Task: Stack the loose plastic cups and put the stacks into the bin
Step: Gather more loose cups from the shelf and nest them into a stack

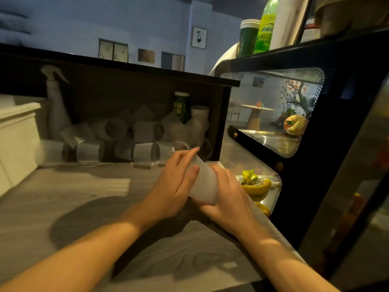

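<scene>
I see a grey wood-grain counter with a glass display case at right. Loose ribbed cups pile up far under the dark shelf, spray bottle at far left. Near centre, one white cup lies tilted between both hands: left hand fingers curl over it, right hand cradles it underneath.
</scene>
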A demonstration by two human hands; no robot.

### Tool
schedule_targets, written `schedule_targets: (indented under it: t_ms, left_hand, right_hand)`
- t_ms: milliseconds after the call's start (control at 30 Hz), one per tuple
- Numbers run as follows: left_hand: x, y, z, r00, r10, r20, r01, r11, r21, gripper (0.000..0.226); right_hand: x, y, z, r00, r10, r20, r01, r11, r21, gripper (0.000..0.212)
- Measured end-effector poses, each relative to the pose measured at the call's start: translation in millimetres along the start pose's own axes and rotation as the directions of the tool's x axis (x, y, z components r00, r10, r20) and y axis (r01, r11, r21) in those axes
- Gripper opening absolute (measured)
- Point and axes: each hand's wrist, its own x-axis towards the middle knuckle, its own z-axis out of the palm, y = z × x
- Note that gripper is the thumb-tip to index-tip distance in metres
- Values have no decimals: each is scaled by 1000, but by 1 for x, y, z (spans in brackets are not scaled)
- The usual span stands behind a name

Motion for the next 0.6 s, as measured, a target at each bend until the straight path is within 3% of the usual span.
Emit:
schedule_targets:
  t_ms: [167, 233, 300, 367, 433, 600]
  left_hand:
    - [-6, 8, 17, 991, 6, 136, 1, 999, -50, 64]
    - [4, 6, 13, 996, -42, 77, 51, 990, -130, 66]
    - [14, -6, 1, 993, -89, -75, 80, 989, -122, 69]
    - [19, -33, -14, 972, -96, -215, 105, 994, 29, 63]
    - [22, -64, -29, 959, -101, -264, 163, 961, 224, 60]
    - [34, -119, -55, 961, -175, -216, 269, 783, 560, 70]
  right_hand:
    - [0, 0, 3, 999, 25, 25, -27, 996, 81, 93]
    - [0, 0, 3, 998, 69, -13, -67, 987, 145, 89]
    - [2, -2, 2, 991, 130, -39, -119, 970, 210, 83]
    - [2, 0, 3, 986, 159, -53, -142, 962, 233, 81]
    - [3, 1, 3, 984, 171, -48, -154, 957, 244, 81]
    - [11, 6, 7, 984, 176, -20, -165, 951, 263, 78]
